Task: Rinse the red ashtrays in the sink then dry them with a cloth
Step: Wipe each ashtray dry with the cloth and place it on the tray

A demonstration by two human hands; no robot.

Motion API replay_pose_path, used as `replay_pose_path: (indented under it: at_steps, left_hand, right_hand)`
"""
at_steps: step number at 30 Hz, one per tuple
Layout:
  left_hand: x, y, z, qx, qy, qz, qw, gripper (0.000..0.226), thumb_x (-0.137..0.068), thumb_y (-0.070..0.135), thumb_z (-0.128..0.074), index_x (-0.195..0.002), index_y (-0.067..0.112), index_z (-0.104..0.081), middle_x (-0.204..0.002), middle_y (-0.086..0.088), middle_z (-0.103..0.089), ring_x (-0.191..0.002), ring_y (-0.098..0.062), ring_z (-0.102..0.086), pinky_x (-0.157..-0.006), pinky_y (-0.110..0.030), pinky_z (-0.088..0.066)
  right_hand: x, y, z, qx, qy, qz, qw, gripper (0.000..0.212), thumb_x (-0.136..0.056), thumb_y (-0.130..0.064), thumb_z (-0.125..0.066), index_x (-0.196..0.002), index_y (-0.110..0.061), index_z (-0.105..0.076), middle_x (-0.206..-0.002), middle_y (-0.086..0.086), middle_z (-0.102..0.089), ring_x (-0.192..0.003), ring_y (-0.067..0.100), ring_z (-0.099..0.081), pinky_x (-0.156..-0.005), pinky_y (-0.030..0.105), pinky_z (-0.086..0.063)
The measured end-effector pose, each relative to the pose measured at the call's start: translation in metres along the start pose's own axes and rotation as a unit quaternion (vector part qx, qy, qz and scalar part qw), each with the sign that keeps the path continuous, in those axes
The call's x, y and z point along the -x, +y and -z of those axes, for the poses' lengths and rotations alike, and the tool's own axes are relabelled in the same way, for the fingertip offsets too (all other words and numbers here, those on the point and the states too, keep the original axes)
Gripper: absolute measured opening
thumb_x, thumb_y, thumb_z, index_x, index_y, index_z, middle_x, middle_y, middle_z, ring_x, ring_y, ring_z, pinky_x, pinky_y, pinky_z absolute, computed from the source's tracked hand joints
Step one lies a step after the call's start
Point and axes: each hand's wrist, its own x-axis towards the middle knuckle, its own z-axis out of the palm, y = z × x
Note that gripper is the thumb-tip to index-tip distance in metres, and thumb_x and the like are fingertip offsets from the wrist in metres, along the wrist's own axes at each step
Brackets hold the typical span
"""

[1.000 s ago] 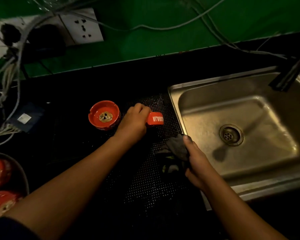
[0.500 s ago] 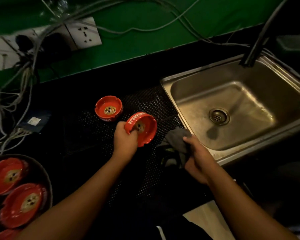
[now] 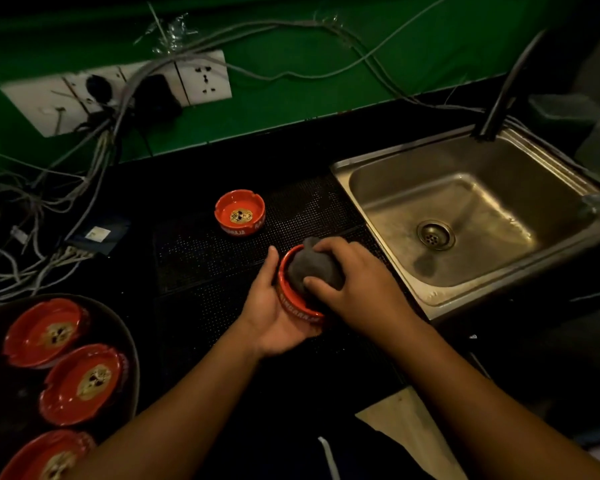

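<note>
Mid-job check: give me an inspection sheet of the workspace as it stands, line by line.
Surface: black counter with a perforated mat; steel sink at right, no water seen running.
Job's things: held ashtray with the grey cloth stuffed in it; second ashtray upright on the mat; three more ashtrays in a dark tray at left.
Clutter: small dark box with a white label, by the cables.
Hands: left hand cups the held ashtray; right hand grips the cloth inside it.
Cables: grey cables trail from the wall sockets onto the counter's left side.
Surroundings: green wall; dark tap over the sink.
</note>
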Motion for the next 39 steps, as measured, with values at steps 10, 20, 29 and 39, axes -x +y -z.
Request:
replay_pose_path:
  at_steps: [10, 20, 29, 39]
  left_hand:
    - [0.013, 0.022, 0.017, -0.007, -0.099, -0.001, 0.995, 0.074, -0.086, 0.072, -0.033, -0.115, 0.015, -0.070, -0.119, -0.014, -0.064, -0.109, -0.032, -0.060, -0.093, -0.047, -0.044]
    - [0.010, 0.026, 0.002, -0.021, -0.045, -0.023, 0.998, 0.065, -0.091, 0.066, -0.026, -0.090, 0.028, -0.078, -0.106, -0.009, -0.072, -0.100, -0.030, -0.062, -0.087, -0.050, -0.041]
    - [0.004, 0.025, -0.010, -0.126, 0.008, -0.045, 0.991, 0.067, -0.090, 0.067, -0.032, -0.121, 0.017, -0.065, -0.126, -0.019, -0.061, -0.109, -0.034, -0.062, -0.095, -0.053, -0.044]
    - [0.007, 0.029, -0.007, -0.157, 0.018, -0.050, 0.986, 0.068, -0.090, 0.068, -0.028, -0.107, 0.018, -0.071, -0.110, -0.019, -0.070, -0.105, -0.037, -0.064, -0.088, -0.053, -0.050]
  right_hand:
    - [0.012, -0.001, 0.002, 0.051, -0.080, 0.236, 0.967, 0.042, -0.089, -0.047, -0.054, -0.129, -0.036, -0.050, -0.136, -0.005, -0.046, -0.130, 0.016, -0.038, -0.104, 0.046, -0.038]
    - [-0.019, -0.019, -0.016, 0.203, 0.018, 0.148, 0.968, 0.042, -0.086, -0.047, -0.041, -0.119, -0.033, -0.062, -0.120, 0.003, -0.061, -0.097, 0.031, -0.059, -0.076, 0.041, -0.042]
    - [-0.033, -0.034, 0.001, 0.210, -0.131, -0.093, 0.964, 0.030, -0.089, -0.043, -0.043, -0.083, -0.019, -0.059, -0.080, 0.001, -0.058, -0.072, 0.023, -0.057, -0.061, 0.030, -0.038]
    - [-0.030, -0.033, 0.004, -0.287, -0.174, -0.275, 0.901, 0.045, -0.094, -0.049, -0.048, -0.104, -0.010, -0.067, -0.089, 0.006, -0.071, -0.078, 0.018, -0.068, -0.064, 0.026, -0.054]
